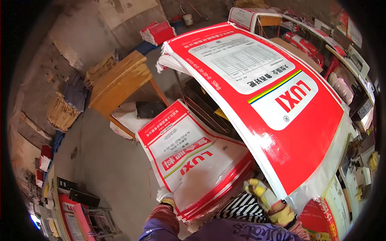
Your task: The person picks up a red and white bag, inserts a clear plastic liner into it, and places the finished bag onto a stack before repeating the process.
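A pile of white-and-red woven fertilizer sacks (193, 160) lies in front of me, sloping down toward my lap. My left hand (165, 196), in a white glove with a yellow cuff, is closed at the left edge of this pile's near end; its fingertips are partly hidden. Higher and to the right, a thick stack of red sacks with white panels (305, 160) droops over a table. Beside that stack's near left corner is my right hand (268, 199), in a stained yellow-and-white glove. Its fingers reach forward, apart, with nothing visible in them.
A wooden stool or bench (120, 84) stands left of the piles. Folded sack bundles (66, 110) lie along the left wall. A sewing machine (357, 60) sits on the far right table. Another red-and-white sack bundle (159, 33) rests at the back, near a bucket (187, 19).
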Tool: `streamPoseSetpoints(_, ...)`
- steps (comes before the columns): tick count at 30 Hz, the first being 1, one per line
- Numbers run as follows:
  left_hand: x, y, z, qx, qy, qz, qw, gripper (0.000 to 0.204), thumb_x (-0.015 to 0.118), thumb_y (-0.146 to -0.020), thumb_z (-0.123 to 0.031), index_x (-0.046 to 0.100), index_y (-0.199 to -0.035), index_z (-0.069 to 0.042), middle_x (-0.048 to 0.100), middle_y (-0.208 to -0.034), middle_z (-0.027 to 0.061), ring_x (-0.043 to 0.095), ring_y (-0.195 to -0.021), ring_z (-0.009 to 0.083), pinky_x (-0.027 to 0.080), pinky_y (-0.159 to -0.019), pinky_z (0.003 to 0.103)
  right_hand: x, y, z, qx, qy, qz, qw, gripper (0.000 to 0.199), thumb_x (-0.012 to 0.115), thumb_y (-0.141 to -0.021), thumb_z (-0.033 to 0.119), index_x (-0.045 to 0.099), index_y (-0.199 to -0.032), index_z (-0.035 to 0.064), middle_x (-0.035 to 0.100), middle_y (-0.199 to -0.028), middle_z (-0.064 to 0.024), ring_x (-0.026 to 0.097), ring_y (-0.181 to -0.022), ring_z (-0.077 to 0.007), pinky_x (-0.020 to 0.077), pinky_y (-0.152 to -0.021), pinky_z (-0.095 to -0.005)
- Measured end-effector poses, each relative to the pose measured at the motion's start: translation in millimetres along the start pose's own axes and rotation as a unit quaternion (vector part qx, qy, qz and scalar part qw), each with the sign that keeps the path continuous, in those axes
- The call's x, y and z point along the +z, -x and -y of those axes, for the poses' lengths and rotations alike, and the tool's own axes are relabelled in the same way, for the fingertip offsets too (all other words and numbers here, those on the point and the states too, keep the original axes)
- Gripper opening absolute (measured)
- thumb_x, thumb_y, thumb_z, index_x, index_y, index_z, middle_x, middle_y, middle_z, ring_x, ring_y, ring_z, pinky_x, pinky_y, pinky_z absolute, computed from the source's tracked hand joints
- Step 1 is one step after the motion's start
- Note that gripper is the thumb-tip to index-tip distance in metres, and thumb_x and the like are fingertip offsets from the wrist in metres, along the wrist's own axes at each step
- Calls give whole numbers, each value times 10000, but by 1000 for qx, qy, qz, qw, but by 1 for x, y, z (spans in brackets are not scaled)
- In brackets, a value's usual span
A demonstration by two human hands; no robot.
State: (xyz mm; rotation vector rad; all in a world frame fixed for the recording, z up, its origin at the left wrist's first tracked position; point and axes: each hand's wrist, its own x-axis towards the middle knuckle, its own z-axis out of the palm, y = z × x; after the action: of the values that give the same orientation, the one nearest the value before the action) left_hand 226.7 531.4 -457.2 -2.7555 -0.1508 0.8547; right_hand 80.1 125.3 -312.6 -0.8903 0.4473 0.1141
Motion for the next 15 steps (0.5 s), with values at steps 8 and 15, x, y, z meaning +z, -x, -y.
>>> streamPoseSetpoints(8, -201, 161, -188, 536, 187, -521, 638, 185, 634, -654, -101, 598, -835, -83, 574, -876, 61, 553, -793, 234, 452, -686, 362, 14, 74, 35, -39, 173, 25, 984, 225, 522, -871, 101, 582, -1060, -5, 617, -958, -78, 557, -916, -128, 454, -793, -257)
streamPoseSetpoints(15, -245, 282, -328, 727, 68, -371, 574, 425, 665, -587, -307, 556, -935, -88, 502, -993, 95, 491, -879, 290, 414, -695, 398, -34, 81, 3, -189, 271, -38, 943, 231, 511, -810, 190, 600, -1010, 117, 635, -838, -92, 593, -771, -192, 477, -617, -332)
